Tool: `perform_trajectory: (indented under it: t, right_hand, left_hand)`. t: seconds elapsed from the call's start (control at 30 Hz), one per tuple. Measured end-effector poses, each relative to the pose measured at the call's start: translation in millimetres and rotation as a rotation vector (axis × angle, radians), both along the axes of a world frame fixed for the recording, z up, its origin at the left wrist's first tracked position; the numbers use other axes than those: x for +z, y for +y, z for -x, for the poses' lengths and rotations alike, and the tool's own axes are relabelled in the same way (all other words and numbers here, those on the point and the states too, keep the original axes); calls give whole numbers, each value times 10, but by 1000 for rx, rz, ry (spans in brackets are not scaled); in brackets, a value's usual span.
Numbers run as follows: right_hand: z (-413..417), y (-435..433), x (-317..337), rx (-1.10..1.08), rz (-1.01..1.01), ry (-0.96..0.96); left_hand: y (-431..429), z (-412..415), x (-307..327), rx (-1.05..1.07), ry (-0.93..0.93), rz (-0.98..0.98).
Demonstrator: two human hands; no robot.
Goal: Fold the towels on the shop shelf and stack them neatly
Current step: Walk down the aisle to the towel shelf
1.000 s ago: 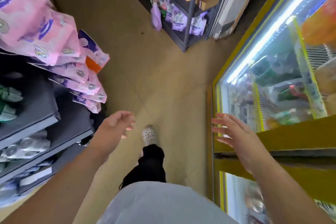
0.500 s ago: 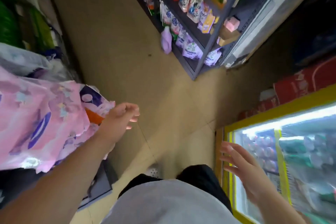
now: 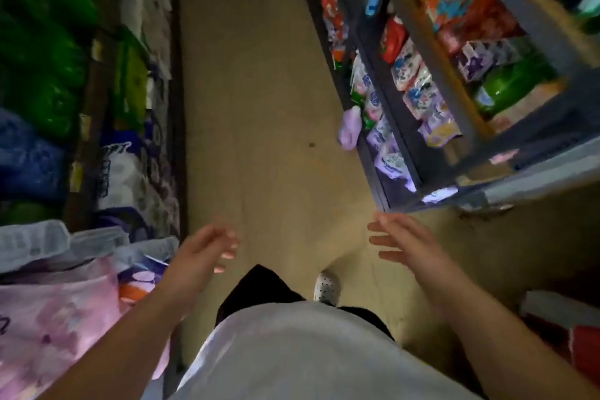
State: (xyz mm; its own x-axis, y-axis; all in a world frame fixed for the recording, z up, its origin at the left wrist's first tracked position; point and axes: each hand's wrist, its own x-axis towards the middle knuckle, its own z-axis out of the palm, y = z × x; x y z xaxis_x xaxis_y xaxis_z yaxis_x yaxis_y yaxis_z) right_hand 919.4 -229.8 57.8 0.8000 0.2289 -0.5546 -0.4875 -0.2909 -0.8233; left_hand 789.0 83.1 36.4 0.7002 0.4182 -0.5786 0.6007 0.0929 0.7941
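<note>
Looks barely begun — nothing folded, nothing stacked, not one towel in sight. Seems a walk down an aisle instead, going by the shoe (image 3: 327, 286) planted on the tan floor (image 3: 259, 107). Cannot tell where the towels lie: maybe on a shelf outside the frame, maybe lost among the blurred goods. Leaves the whole job ahead, by this reading: reach the towel shelf, pull the towels out, fold each flat, square the stack.

Hangs the left grip (image 3: 201, 253) just up-left of the shoe, over bare floor: fingers loosely curled, half open, thumb apart. Pinches nothing, touches nothing. Floats the right grip (image 3: 406, 243) up-right of the shoe, level with the left: fingers straight and fanned, palm turned inward. Empty as well, clear of every shelf.

Left of the shoe, low and close: pink packs (image 3: 55, 318) bulging out from the left shelf (image 3: 177, 91), near the left forearm (image 3: 130, 318); cannot tell whether touching. Farther up-left of the shoe: green bags (image 3: 48, 52) and blue bags (image 3: 29, 159), dim. Up-right of the shoe: a grey shelf (image 3: 443, 75) crammed with bright pouches (image 3: 412, 71), and a lilac pack (image 3: 350, 130) poking past its edge into the aisle. Right of the shoe, at the frame's corner: a red box (image 3: 581, 344).

No call for a tight grip before reaching cloth.
</note>
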Motion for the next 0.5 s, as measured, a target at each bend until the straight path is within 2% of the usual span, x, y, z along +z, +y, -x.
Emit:
perform_trajectory:
  t: [0.23,0.4,0.5]
  right_hand:
    - [-1811,844,72,110,-17,-23]
    - [-2760,1404,-75,113,-2,17]
    - [-3308,1742,-74,38,23,75]
  left_hand:
    - [415,-991,-42,171,25,36]
    - [1097,-2236,-208,109,-3,22]
    - [1637,-3114,-194,43,0,4]
